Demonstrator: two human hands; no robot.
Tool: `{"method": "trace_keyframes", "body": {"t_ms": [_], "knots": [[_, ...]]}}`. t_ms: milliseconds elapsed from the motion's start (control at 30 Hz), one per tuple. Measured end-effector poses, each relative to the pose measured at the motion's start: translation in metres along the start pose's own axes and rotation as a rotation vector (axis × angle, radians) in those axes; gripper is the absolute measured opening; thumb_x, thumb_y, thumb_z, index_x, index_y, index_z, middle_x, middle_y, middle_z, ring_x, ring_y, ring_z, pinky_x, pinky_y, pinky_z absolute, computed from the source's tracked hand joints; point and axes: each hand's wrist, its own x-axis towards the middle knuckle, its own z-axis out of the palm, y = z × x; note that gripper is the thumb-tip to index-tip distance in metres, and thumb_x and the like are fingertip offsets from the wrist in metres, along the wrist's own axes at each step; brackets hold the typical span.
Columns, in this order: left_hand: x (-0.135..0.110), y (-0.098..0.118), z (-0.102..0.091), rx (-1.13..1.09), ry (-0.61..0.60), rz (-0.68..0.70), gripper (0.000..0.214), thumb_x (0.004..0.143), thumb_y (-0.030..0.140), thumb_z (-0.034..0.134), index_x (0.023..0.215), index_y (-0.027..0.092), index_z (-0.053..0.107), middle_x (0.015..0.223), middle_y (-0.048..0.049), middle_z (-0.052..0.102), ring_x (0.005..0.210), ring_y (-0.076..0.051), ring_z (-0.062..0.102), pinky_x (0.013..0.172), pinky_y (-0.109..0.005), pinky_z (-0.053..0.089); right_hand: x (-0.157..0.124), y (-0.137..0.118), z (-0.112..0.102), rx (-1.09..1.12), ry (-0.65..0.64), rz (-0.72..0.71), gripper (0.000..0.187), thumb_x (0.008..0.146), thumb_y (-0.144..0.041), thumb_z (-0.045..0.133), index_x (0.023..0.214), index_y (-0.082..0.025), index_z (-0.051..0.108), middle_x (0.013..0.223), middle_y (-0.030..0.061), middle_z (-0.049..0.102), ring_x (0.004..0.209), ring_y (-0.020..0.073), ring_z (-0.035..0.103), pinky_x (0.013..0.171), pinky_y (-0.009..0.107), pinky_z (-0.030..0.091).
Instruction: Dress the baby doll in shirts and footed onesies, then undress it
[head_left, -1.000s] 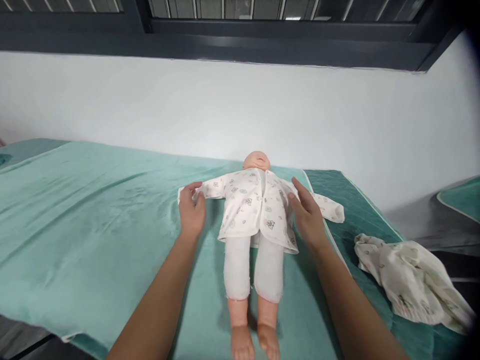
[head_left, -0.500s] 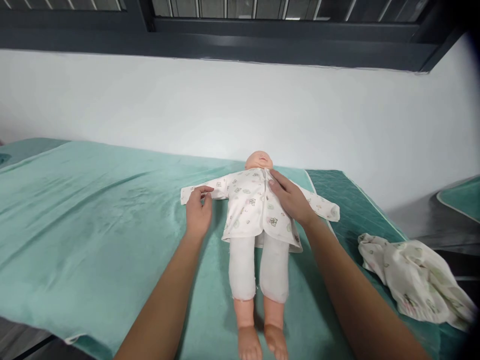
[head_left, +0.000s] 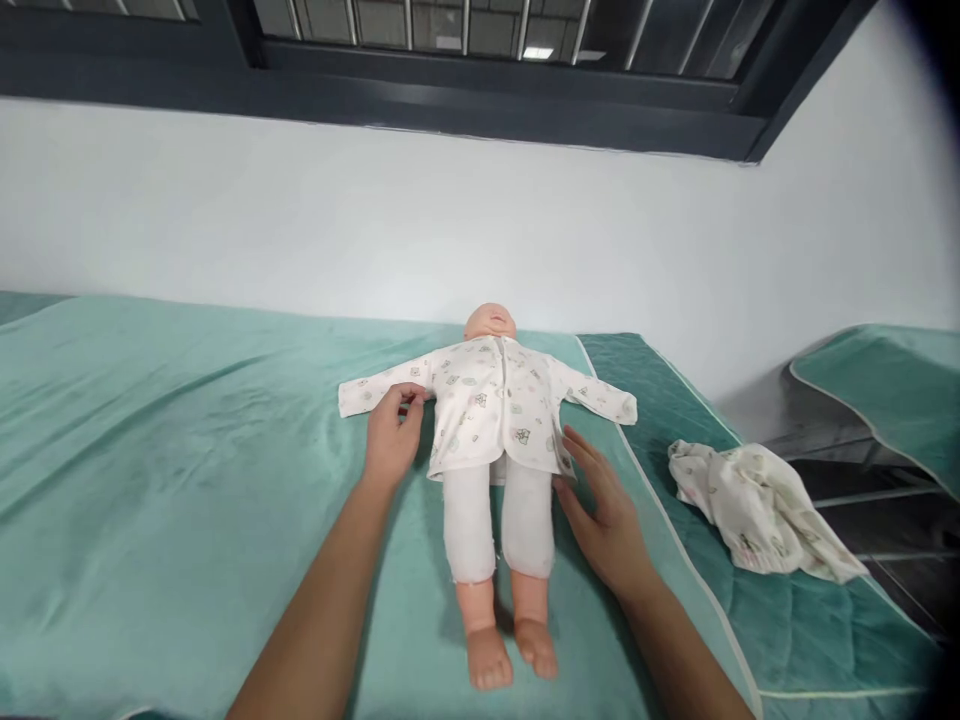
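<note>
A baby doll (head_left: 495,470) lies on its back on a teal towel (head_left: 187,440), head toward the wall. It wears a white printed shirt (head_left: 487,405) with both sleeves spread out and white leggings. My left hand (head_left: 391,440) rests beside the doll's torso, its fingers touching the underside of the doll's left-side sleeve. My right hand (head_left: 600,510) lies flat and open on the towel by the shirt's lower right hem, fingertips at the hem's edge.
A crumpled printed garment (head_left: 757,510) lies on a darker quilted pad (head_left: 675,400) to the right. A white wall and a dark window frame (head_left: 450,90) stand behind. Another teal pad (head_left: 885,390) sits at far right, across a gap.
My right hand has left the doll's chest and come down to the shirt's lower right hem. My left hand stays at the sleeve. The view has shifted slightly right.
</note>
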Motion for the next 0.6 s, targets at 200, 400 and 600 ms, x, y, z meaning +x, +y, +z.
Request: {"method": "trace_keyframes", "body": {"t_ms": [200, 400, 600], "knots": [[-0.007, 0.012, 0.000, 0.020, -0.076, 0.184, 0.013, 0.086, 0.022, 0.056, 0.095, 0.023, 0.066, 0.095, -0.0033, 0.064, 0.089, -0.019, 0.060, 0.077, -0.032, 0.047, 0.006, 0.006, 0.006, -0.049, 0.063, -0.029, 0.044, 0.093, -0.015, 0.049, 0.134, -0.029, 0.054, 0.136, 0.0090, 0.054, 0.127, 0.0245, 0.051, 0.104, 0.048, 0.045], [-0.040, 0.035, 0.000, 0.087, -0.154, 0.363, 0.021, 0.084, 0.025, 0.063, 0.104, 0.026, 0.067, 0.106, -0.0066, 0.057, 0.104, -0.023, 0.055, 0.093, -0.039, 0.045, 0.006, 0.013, 0.004, -0.028, 0.184, 0.033, 0.026, 0.091, -0.013, 0.046, 0.108, -0.023, 0.062, 0.107, 0.0079, 0.063, 0.102, 0.0227, 0.060, 0.087, 0.041, 0.050], [-0.070, 0.047, 0.004, 0.174, -0.251, 0.406, 0.037, 0.079, 0.018, 0.065, 0.115, 0.027, 0.063, 0.110, -0.0076, 0.050, 0.107, -0.024, 0.050, 0.097, -0.041, 0.044, 0.005, 0.007, 0.005, -0.057, 0.200, -0.025, 0.032, 0.089, -0.013, 0.050, 0.119, -0.024, 0.058, 0.116, 0.0095, 0.060, 0.111, 0.0246, 0.056, 0.095, 0.046, 0.047]]}}
